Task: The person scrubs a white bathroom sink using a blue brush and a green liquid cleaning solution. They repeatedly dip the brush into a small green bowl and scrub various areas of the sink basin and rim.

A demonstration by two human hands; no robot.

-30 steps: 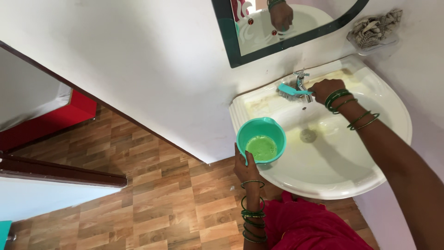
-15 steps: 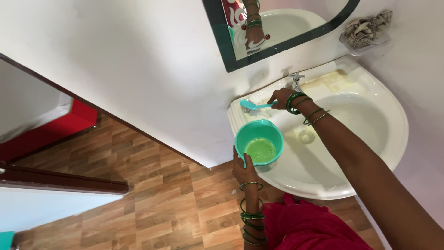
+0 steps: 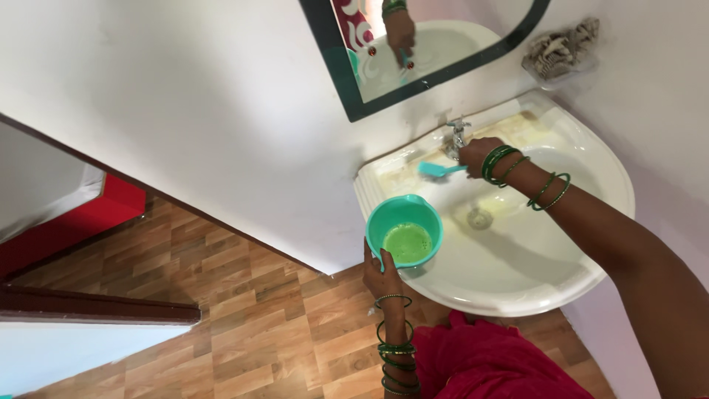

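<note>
Head view. A teal bowl (image 3: 405, 233) holding green liquid is gripped at its near rim by the left hand (image 3: 378, 272), fingers closed on it, just beside the front left edge of the white washbasin (image 3: 591, 244). A small teal brush (image 3: 437, 169) is clasped in the right hand (image 3: 476, 154), its head pointing away from the knuckles over the stained back ledge of the basin. The metal tap (image 3: 456, 135) stands just beyond that hand. A mirror (image 3: 443, 52) hangs on the wall above, and a crumpled cloth (image 3: 559, 52) sits farther off. The step in hand is judged to be scrubbing of the ledge. A further stroke would call for firm, even pressure, with the bowl kept level.
</note>
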